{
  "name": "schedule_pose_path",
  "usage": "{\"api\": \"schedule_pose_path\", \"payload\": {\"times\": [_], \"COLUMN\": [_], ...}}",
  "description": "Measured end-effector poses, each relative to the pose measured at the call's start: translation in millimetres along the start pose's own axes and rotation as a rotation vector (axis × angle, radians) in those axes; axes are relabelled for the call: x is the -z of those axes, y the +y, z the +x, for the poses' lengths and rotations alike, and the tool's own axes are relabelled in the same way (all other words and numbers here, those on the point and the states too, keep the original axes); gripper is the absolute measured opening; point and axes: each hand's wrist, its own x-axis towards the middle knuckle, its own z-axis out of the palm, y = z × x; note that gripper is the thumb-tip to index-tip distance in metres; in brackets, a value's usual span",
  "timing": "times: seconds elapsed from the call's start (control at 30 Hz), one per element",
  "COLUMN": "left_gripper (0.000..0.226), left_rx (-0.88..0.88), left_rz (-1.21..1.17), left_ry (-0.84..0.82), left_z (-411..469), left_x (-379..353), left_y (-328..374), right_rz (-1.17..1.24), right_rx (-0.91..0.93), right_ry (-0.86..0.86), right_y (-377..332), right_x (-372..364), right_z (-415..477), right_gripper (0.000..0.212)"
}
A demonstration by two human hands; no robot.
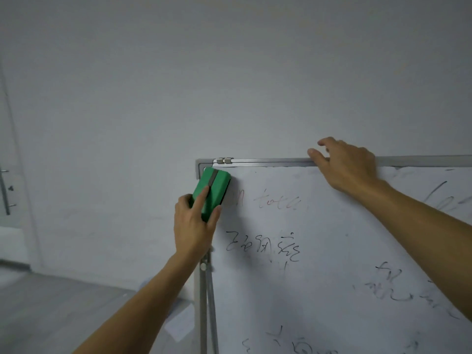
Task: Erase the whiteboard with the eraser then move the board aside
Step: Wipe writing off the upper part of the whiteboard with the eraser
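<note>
A whiteboard [332, 251] on a metal stand fills the lower right, with black scribbles and faint red writing on it. My left hand [194, 226] grips a green eraser [213, 190] with a grey stripe and presses it against the board's top left corner. The eraser is tilted, its upper end near the frame corner. My right hand [350, 164] rests over the board's grey top frame [268, 161], fingers curled behind the edge and palm on the board's face.
A plain white wall stands behind the board. The stand's metal legs [204, 302] run down below the left corner. A door with a metal handle [5, 190] is at the far left, above a grey floor.
</note>
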Motion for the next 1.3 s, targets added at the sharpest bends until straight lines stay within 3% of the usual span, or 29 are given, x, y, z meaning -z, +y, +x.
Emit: {"api": "schedule_pose_path", "payload": {"times": [0.1,0.2,0.3,0.43,0.5,0.6,0.73,0.8,0.93,1.0,1.1,1.17,1.23,1.3], "left_gripper": [0.062,0.076,0.073,0.062,0.061,0.049,0.047,0.045,0.046,0.053,0.069,0.069,0.057,0.050], "left_rx": [-0.181,-0.294,-0.430,-0.320,-0.369,-0.590,-0.735,-0.734,-0.532,-0.614,-0.884,-0.947,-0.837,-0.609], "left_rz": [0.084,0.076,0.096,0.020,0.034,0.103,0.157,0.125,0.090,0.112,0.183,0.205,0.134,0.061], "left_ry": [0.066,0.008,-0.033,0.121,0.140,0.014,-0.141,-0.039,0.106,0.068,-0.125,-0.168,-0.079,0.041], "left_z": [-10.7,-48.3,-53.0,15.5,34.9,-2.7,-38.0,-7.6,45.9,27.3,-24.1,-21.6,7.0,44.4], "left_x": [-24.9,-46.6,-49.2,-29.4,-30.0,-49.0,-55.5,-46.2,-32.4,-42.0,-55.3,-53.2,-47.8,-38.6], "left_y": [-18.7,-41.8,-56.7,-34.9,-30.3,-58.4,-91.7,-76.2,-45.5,-51.4,-73.5,-77.2,-62.7,-45.1], "right_rz": [-0.063,-0.077,-0.118,-0.139,-0.148,-0.160,-0.180,-0.200,-0.230,-0.221,-0.221,-0.216,-0.222,-0.226], "right_rx": [0.020,-0.004,-0.012,-0.081,-0.099,-0.113,-0.136,-0.152,-0.170,-0.166,-0.176,-0.181,-0.188,-0.186], "right_ry": [0.077,0.112,0.156,0.162,0.175,0.184,0.181,0.187,0.211,0.222,0.217,0.213,0.217,0.222], "right_y": [1.1,3.7,3.8,-2.7,-5.8,-7.8,-4.7,-6.4,-10.2,-11.2,-10.7,-9.4,-8.5,-9.0], "right_x": [-12.0,-12.5,-16.7,-22.3,-23.8,-23.8,-22.2,-23.1,-26.4,-28.0,-26.6,-26.1,-26.2,-27.4], "right_z": [0.8,2.0,1.9,4.9,4.0,3.9,4.8,5.9,5.9,6.5,7.1,6.5,7.1,7.3], "right_gripper": [0.051,0.053,0.059,0.061,0.062,0.062,0.062,0.061,0.057,0.057,0.057,0.057,0.056,0.056]}}
